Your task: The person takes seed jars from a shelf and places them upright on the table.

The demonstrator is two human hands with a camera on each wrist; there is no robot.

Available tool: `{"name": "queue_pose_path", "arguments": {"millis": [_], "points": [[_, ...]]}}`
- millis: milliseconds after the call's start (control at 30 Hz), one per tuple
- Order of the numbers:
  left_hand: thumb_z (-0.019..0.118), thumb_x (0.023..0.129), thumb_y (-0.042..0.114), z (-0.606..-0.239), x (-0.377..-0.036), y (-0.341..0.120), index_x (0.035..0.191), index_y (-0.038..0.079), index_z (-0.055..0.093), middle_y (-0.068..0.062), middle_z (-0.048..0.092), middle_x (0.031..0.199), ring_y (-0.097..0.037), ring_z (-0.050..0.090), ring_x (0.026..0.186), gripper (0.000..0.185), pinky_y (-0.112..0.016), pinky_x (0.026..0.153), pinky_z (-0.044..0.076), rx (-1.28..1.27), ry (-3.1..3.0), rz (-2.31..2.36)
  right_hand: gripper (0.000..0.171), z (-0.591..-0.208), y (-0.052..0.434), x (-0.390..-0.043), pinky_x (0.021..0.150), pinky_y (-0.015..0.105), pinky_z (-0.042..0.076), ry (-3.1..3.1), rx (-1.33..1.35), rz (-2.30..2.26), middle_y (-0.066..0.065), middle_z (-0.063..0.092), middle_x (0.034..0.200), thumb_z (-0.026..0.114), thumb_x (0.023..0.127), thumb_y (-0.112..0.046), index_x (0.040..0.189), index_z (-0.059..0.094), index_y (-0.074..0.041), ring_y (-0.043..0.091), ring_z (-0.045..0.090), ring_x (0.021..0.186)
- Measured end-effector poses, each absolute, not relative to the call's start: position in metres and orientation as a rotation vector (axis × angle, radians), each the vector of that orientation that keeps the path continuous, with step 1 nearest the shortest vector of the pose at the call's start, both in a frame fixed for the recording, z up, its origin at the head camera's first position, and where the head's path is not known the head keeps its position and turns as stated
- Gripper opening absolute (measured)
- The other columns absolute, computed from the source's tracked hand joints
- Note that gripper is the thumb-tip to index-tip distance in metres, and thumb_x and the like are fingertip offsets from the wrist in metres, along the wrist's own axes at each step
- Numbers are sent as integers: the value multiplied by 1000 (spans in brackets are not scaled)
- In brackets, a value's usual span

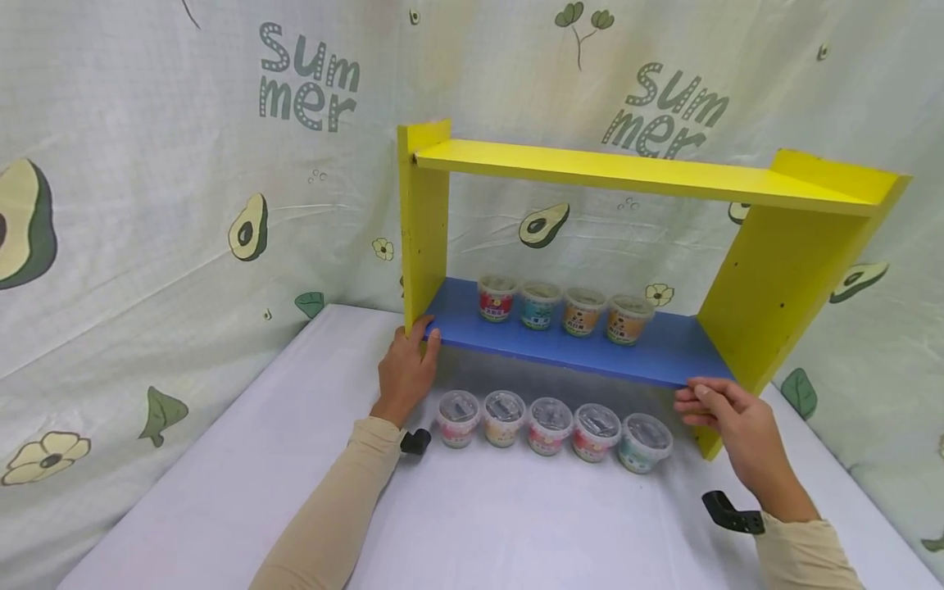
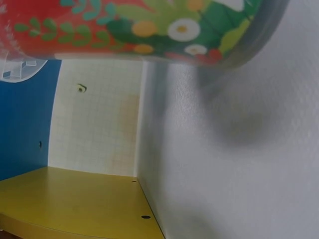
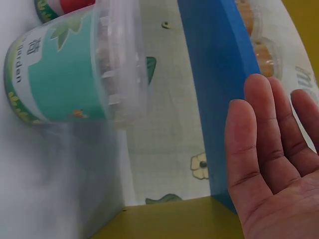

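Observation:
A shelf unit with yellow side panels and a blue lower board stands on the white table. My left hand holds its front left corner, fingers and thumb either side of the yellow panel's edge; the left wrist view does not show this hand. At the right end of the blue board, my right hand touches the front edge with nearly straight fingers. Several lidded plastic cups stand in a row on the blue board, among them a red-labelled cup. Below it, several more line the table, including a teal-labelled cup.
A printed cloth with avocados, flowers and lettering hangs behind and around the white table. The row of table cups lies between my two forearms, with a pink-labelled cup close to my left wrist. Black wrist mounts sit on both wrists.

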State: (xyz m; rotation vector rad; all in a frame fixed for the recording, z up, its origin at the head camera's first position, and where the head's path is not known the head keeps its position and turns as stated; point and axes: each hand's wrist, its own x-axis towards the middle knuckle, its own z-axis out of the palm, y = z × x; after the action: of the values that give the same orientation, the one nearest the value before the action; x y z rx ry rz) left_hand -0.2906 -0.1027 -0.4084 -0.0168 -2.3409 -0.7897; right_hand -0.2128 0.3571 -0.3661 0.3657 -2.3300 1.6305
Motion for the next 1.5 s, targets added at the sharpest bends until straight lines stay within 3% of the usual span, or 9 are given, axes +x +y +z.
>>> {"name": "queue_pose_path", "arguments": {"millis": [433,700,900,1100,1267,1367,1500], "points": [[35,105,54,-411,-291,-99,144,23,52,-20,57,110,-34,61,86,52,-52,70,53,-37,-2347,-786,51,-350,345,-218,77,26,55,-2139,412,1850,8,71,106,55,104,-29,128,49,15,15,72,91],[36,106,52,-409,-290,-97,143,24,52,-20,57,109,-33,61,84,50,-50,68,53,-32,-2340,-788,32,-336,340,-228,76,26,56,-2028,336,2028,8,70,104,53,105,-26,120,54,2,15,71,90],[36,105,53,-410,-289,-99,142,24,53,-20,57,108,-33,61,84,50,-51,66,52,-34,-2327,-783,26,-323,341,-241,79,22,54,-2083,305,2078,-2,70,103,50,107,-28,119,52,-6,11,71,92],[35,105,53,-409,-289,-102,142,23,53,-20,57,108,-34,61,83,50,-51,66,52,-24,-2309,-777,68,-308,340,-260,85,19,51,-2367,371,1975,-6,65,113,54,104,-37,146,30,11,5,66,103],[36,106,52,-408,-290,-103,142,23,53,-21,57,110,-34,62,85,50,-52,68,53,-21,-2321,-781,82,-300,336,-271,96,22,46,-2609,389,1805,22,43,146,50,104,-42,155,13,11,-1,58,113],[37,106,52,-408,-290,-103,142,23,53,-21,57,109,-35,62,85,49,-53,67,52,-19,-2318,-777,86,-298,331,-277,108,33,38,-2698,373,1764,28,24,158,51,104,-44,157,8,7,12,50,130],[36,105,52,-408,-290,-103,142,24,53,-21,57,109,-35,62,85,49,-53,68,52,-17,-2316,-777,91,-295,322,-287,115,48,26,-2758,352,1723,25,15,162,54,102,-46,158,3,4,34,28,145]]}}
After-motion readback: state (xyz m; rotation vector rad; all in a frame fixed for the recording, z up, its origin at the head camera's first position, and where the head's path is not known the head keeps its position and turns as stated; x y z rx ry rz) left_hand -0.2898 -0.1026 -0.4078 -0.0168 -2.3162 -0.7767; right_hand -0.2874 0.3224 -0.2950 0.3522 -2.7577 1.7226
